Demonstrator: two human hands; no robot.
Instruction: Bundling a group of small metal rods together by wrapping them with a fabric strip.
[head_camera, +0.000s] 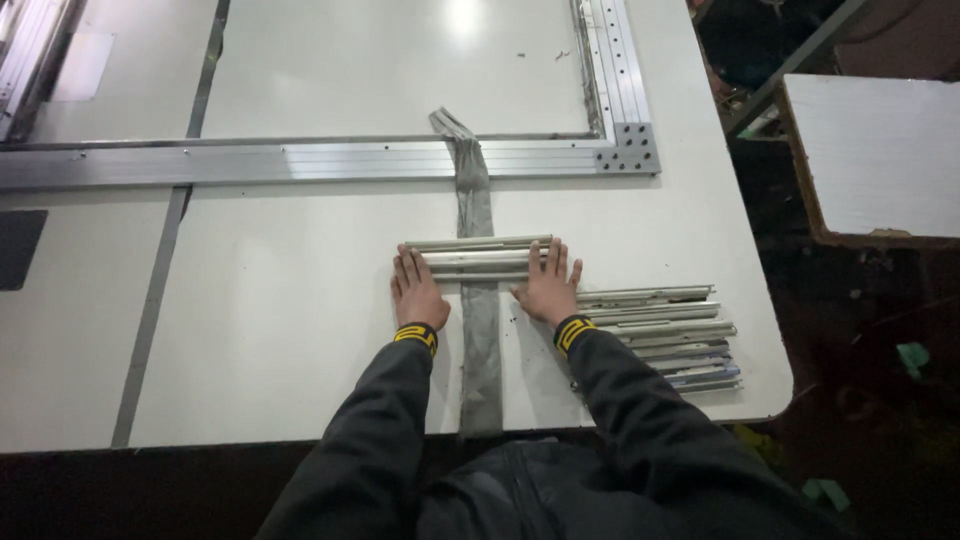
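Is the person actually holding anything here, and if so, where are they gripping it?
Nothing is gripped. Both hands lie flat and open: the left hand and right hand press on the two ends of a small bundle of metal rails lying across a grey strap.

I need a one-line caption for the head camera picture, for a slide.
Both hands, left and right, rest flat on short metal bars across a grey strap on a white table.

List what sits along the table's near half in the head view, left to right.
Left hand → grey strap → right hand → stack of metal rails → table edge. Both hands lie flat on a small rail bundle across the strap.
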